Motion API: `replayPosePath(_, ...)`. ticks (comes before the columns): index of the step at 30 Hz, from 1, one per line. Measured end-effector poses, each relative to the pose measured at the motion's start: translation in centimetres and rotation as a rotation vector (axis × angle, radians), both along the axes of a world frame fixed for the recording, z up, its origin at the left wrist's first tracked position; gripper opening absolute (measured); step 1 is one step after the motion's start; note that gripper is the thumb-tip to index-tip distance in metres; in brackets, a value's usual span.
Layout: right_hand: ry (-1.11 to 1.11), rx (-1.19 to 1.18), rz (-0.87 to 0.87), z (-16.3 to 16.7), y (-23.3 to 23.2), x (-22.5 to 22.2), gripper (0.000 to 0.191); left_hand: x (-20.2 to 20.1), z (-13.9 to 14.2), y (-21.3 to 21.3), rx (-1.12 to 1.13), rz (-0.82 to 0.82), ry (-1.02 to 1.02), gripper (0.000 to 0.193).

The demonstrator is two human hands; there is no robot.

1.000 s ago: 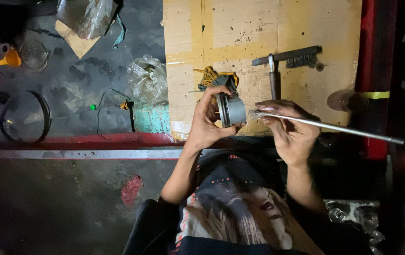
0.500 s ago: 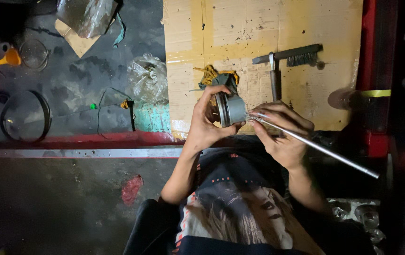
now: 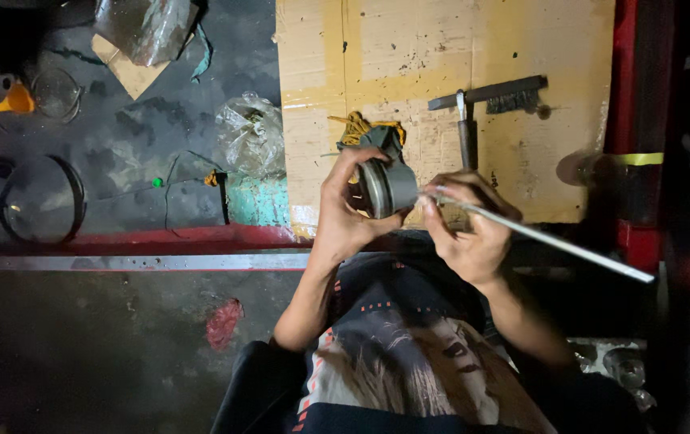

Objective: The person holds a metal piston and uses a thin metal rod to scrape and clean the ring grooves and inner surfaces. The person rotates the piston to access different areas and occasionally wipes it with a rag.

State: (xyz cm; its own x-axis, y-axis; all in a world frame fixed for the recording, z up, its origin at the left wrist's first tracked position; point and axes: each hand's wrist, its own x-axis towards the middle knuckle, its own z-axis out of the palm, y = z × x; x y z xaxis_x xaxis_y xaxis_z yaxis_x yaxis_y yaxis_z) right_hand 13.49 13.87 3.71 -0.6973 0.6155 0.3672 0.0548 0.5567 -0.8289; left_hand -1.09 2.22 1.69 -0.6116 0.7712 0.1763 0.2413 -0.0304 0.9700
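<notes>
Two hands on motor and rod

Left hand has its fingers wrapped around a grey round motor, held above the cardboard. Right hand pinches a thin metal rod at the motor's face. Step looks like fitting the rod; the next move likely needs straight alignment. Wire brush lies beyond.

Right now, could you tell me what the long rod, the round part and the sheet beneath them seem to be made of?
Long rod: probably bare metal, thin, straight, silvery glint.
Round part: seemingly dull grey metal; plastic is possible.
Sheet: corrugated cardboard, matte tan, taped, stained.
</notes>
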Motion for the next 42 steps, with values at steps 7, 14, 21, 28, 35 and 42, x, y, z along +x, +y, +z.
replayPosePath(7,-0.026,0.028,-0.009,-0.2,-0.2,0.3,0.015,0.5,-0.3,-0.2,-0.024,0.014,-0.257,0.064)
replayPosePath(14,0.016,-0.084,-0.057,-0.7,-1.2,0.2,0.016,0.8,-0.7,-0.4,-0.005,-0.018,-0.384,0.064)
replayPosePath(21,0.049,-0.163,-0.071,-1.9,-1.7,0.5,0.018,0.7,-1.2,-0.6,0.056,-0.076,-0.461,0.067)
replayPosePath(28,0.004,-0.129,-0.103,-1.6,-2.0,0.3,0.016,0.8,-1.3,-0.7,0.014,-0.063,-0.521,0.068)
replayPosePath(35,0.001,-0.120,-0.144,-1.4,-2.6,0.0,0.020,0.4,-1.5,-0.7,0.065,-0.067,-0.564,0.070)
replayPosePath(42,0.033,-0.145,-0.160,-1.4,-2.6,-0.3,0.022,0.7,-1.3,-0.5,0.090,-0.044,-0.573,0.069)
